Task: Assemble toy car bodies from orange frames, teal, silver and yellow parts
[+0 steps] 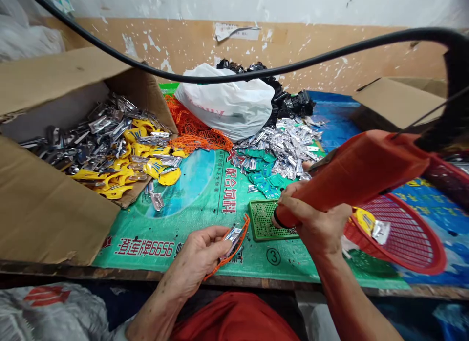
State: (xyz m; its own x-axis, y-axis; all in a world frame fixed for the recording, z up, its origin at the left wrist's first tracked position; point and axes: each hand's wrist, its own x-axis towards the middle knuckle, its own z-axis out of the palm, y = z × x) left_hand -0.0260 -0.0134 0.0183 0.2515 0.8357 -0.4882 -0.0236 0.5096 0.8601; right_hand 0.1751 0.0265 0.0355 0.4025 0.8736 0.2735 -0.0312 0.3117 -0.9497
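My right hand (318,223) is wrapped round a red power screwdriver (351,167) with a black cable. Its dark nose points down at a small green perforated tray (256,229); the tip itself is hard to make out. My left hand (203,250) pinches a shiny metal piece (232,236) together with a thin, curved orange plastic part (240,245), just left of the tray. Behind the tray lie a pile of silver metal pieces (289,140) and several green plastic parts (262,172).
At left, an open cardboard box (47,199) spills metal pieces and yellow parts (128,170). A white plastic bag (227,99) rests near orange parts (198,138) and black parts (293,104). A red basket (414,233) lies tipped at right. A black cable (256,74) crosses overhead.
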